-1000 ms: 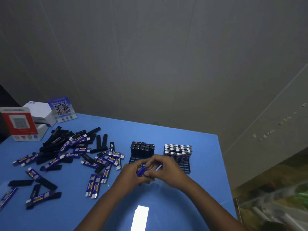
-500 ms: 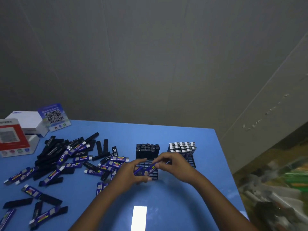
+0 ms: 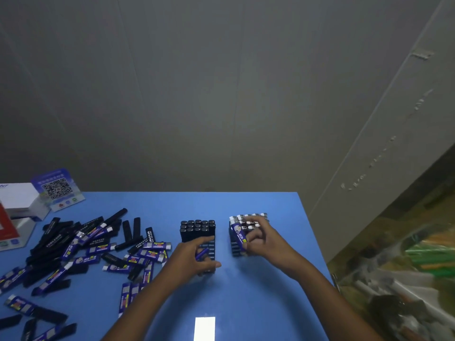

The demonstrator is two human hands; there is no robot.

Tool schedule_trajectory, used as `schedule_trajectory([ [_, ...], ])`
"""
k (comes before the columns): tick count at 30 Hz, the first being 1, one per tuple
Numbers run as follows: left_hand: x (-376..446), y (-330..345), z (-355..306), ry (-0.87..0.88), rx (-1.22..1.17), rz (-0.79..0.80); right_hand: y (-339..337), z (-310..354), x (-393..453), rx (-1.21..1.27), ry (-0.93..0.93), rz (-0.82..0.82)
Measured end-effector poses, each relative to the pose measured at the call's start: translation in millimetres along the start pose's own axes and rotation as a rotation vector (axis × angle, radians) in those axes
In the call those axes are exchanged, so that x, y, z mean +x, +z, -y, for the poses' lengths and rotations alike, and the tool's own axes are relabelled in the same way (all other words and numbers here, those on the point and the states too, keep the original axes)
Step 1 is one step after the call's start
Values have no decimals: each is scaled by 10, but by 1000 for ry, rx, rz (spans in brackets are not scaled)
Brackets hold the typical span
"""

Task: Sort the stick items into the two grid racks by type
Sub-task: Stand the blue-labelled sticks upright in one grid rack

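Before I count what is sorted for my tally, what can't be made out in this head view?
- Front cells of the left rack: covered by the left hand, which holds a blue stick.
- Near rows of the right rack: hidden by the right hand and its blue stick.
- Print on the loose sticks: too small and blurred.
- Red sign: cut off by the left edge.

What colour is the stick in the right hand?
The stick in the right hand is blue-purple with a white end, seen in the head view.

right hand point(image 3: 264, 238) carried blue stick point(image 3: 238, 234) to right rack point(image 3: 236, 251)
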State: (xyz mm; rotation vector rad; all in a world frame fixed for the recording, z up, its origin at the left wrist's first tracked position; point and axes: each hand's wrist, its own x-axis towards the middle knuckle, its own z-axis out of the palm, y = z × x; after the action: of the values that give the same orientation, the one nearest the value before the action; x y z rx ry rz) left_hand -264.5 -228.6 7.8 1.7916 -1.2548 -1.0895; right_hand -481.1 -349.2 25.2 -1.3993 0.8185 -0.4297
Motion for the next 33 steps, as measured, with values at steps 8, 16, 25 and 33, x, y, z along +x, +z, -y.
schedule_trajectory([
  [8, 85, 559, -292, -38, -23, -42, -659, -52, -10, -183, -100, 40],
  [16, 110, 886, -371, -74, -40, -93, -999, -234, 116, -434, -172, -124],
  [25, 228, 832, -275, -111, -46, -114, -1007, -429, 398, -519, -221, -261],
  [33, 404, 753, -162, -129, -52, -131, -983, -569, 589, -572, -201, -246],
])
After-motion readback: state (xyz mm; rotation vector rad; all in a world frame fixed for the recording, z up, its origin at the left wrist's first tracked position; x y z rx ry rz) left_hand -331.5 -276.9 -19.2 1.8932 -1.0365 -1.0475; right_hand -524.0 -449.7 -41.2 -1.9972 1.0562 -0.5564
